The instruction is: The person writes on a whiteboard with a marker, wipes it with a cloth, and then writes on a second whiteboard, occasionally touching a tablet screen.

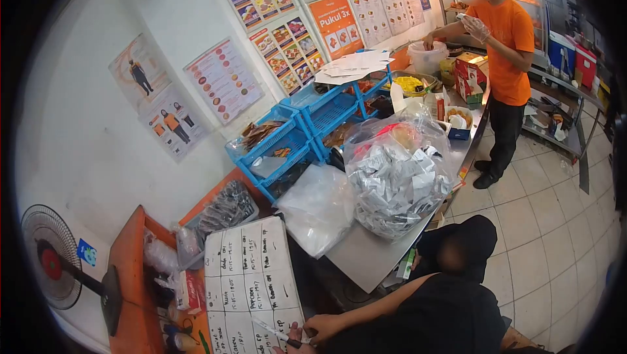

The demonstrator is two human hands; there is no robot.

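At the bottom edge, my left hand (295,344) is closed round a slim pen-like object (268,326), pale along its length and dark near the fingers. It lies over a handwritten grid board (251,275) with times and words in black ink. Right beside it, my right hand (321,326) has its fingers curled in; whatever they hold is hidden. Part of the left hand is cut off by the frame.
Clear plastic bags (317,207) and a large bag of crumpled papers (398,177) crowd the counter. Blue stacked trays (287,138) stand along the wall; a fan (52,256) is at left. One person in dark clothes (457,243) is low at right; another in orange (506,34) works farther back.
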